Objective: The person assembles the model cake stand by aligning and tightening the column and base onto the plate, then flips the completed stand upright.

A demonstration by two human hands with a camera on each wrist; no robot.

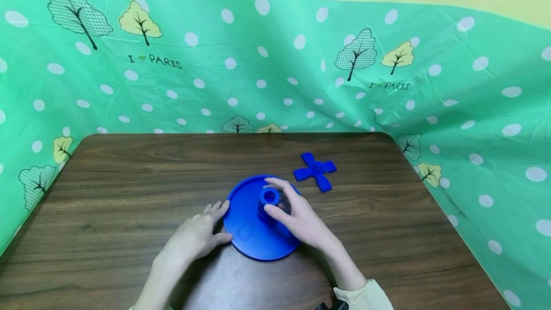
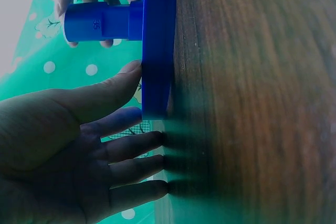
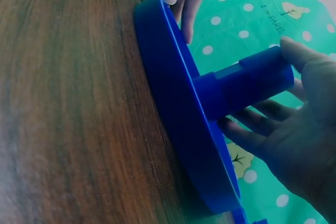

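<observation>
1. The blue tube [image 3: 247, 81] stands upright on the round blue disc [image 1: 241, 209], just below the middle of the head view.
2. The right hand's [image 1: 303, 216] grip curves round the tube, thumb at its upper end; how firmly it presses, I cannot tell.
3. The left hand [image 1: 193, 236] has a wide grip, thumb and forefinger touching the disc's left edge.
4. The step in hand seems to be setting the tube while steadying the disc; the next move probably calls for checking its seating.
5. The four-armed blue piece [image 1: 317, 168] lies apart on the worktop [image 1: 129, 181], right of centre, untouched.
</observation>
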